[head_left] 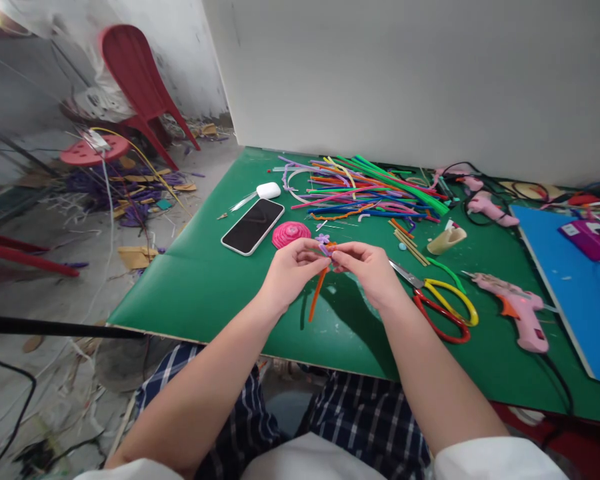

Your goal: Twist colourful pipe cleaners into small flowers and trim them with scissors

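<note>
My left hand (294, 268) and my right hand (367, 267) meet over the table's near middle, fingertips pinched together. Between them is a short purple pipe cleaner (325, 250), bent and mostly covered by the fingers. An orange pipe cleaner (318, 297) slants down below the left fingertips; whether it is gripped too is hard to tell. Just beyond the fingers shows a small purple flower shape (323, 238). A pink coiled disc (291, 234) lies beyond my left hand. Scissors (430, 300) with red and yellow handles rest right of my right hand.
A phone (253, 227) and a white case (269, 191) lie left on the green table (190, 280). Many coloured pipe cleaners (370, 187) are heaped at the back. A pink glue gun (517, 307) with a cord and a blue board (570, 287) are at right.
</note>
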### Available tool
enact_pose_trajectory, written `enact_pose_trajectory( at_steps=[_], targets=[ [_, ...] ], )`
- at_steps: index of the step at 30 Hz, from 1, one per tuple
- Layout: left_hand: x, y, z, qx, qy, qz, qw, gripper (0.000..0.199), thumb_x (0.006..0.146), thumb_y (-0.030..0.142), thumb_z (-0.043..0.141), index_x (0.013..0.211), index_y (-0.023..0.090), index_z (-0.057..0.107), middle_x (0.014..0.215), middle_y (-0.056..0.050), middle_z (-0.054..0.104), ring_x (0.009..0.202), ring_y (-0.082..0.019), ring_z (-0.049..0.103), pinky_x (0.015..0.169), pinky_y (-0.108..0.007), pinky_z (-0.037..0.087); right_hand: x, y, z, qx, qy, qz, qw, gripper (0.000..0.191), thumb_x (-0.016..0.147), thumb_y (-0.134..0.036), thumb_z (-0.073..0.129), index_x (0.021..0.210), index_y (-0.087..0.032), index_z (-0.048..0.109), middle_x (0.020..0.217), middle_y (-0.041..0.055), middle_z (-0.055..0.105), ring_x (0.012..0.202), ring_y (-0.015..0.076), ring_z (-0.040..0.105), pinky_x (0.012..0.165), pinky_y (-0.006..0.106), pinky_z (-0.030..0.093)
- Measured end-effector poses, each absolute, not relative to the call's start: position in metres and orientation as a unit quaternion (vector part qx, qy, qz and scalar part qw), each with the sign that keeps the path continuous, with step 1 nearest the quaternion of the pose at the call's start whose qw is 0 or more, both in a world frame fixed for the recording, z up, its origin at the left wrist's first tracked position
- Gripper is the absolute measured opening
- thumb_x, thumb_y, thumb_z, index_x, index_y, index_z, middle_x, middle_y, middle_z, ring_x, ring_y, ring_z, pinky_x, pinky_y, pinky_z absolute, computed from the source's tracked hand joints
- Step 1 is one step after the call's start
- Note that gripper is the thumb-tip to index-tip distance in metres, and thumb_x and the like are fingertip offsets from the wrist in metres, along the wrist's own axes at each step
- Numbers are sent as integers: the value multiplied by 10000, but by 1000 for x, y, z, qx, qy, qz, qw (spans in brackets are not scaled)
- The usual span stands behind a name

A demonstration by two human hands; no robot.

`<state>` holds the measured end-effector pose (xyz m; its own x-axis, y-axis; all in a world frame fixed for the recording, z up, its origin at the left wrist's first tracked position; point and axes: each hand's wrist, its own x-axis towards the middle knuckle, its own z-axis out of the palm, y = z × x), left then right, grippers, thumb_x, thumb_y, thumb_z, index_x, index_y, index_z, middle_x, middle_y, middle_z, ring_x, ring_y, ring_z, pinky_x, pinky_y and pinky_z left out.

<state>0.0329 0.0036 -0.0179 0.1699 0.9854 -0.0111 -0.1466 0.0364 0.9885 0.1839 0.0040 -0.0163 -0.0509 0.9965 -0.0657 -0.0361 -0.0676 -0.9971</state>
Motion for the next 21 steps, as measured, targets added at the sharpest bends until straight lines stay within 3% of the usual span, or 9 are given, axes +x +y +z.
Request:
enact_pose_trajectory(
  at_steps=[9,21],
  targets=[
    [35,3,-22,538,408,482,559,375,676,168,659,982,211,446,666,52,608,659,-92,617,641,-201,487,183,4,-14,-490,-457,598,440,210,602,-326,732,696,-162,642,667,-19,606,592,85,528,598,246,439],
    [37,0,-23,646,436,459,426,374,718,100,571,1069,202,490,763,24,643,746,-112,625,765,-261,486,183,5,-16,-464,-388,642,472,240,603,-346,737,699,-160,620,611,-34,546,574,73,476,498,200,371]
  ],
)
